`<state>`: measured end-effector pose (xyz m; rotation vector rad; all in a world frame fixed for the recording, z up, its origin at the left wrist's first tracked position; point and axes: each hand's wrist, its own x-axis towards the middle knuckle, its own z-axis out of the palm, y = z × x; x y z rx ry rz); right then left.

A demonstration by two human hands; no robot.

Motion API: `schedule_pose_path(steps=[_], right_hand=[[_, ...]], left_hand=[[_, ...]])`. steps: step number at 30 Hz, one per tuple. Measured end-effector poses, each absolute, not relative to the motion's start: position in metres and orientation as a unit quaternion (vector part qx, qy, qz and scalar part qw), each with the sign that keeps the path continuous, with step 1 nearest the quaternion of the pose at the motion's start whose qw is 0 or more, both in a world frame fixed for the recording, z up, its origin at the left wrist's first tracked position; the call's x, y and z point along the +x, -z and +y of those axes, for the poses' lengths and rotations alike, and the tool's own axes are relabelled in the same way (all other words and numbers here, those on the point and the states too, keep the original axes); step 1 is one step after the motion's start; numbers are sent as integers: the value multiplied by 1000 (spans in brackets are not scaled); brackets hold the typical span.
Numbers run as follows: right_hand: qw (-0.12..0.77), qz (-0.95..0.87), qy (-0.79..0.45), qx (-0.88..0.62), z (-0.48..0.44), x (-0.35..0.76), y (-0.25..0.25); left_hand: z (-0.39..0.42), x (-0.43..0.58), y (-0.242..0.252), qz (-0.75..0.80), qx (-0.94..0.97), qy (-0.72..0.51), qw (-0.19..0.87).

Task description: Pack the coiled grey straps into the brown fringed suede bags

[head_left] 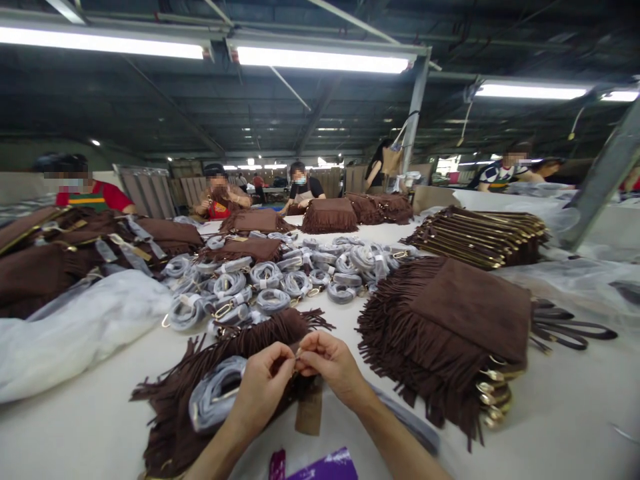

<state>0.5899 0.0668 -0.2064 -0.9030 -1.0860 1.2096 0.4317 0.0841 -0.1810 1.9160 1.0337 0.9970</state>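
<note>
Both hands meet over a brown fringed bag (165, 413) that lies on the table in front of me. The fingertips of my left hand (267, 377) and my right hand (327, 363) are pinched close together on something small, too hidden to name. Below them hangs a brown paper tag (309, 410). Beside my left wrist a coiled strap in grey wrapping (213, 393) rests on the bag.
Many wrapped strap coils (273, 300) lie beyond the bag. Stacked fringed bags (450, 300) stand at right, with gold-edged pieces (480, 233) behind. White plastic sheeting (75, 333) is at left. A purple packet (327, 467) lies nearest me. Several people sit across.
</note>
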Motion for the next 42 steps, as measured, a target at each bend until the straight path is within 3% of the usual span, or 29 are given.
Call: schedule_pose_path(steps=[13, 24, 31, 34, 37, 42], right_hand=[[591, -480, -506, -406, 67, 586, 208], [565, -631, -292, -445, 66, 585, 218], [534, -642, -288, -469, 66, 595, 211], [530, -676, -154, -488, 57, 596, 198], [457, -764, -27, -455, 42, 575, 183], [232, -890, 62, -387, 35, 510, 178]], left_hand=[[85, 433, 185, 409, 761, -382, 330], [83, 441, 198, 429, 791, -368, 234], [76, 419, 158, 392, 854, -265, 216], [69, 379, 130, 390, 895, -157, 147], [66, 332, 129, 400, 903, -126, 98], [66, 283, 167, 398, 878, -246, 98]])
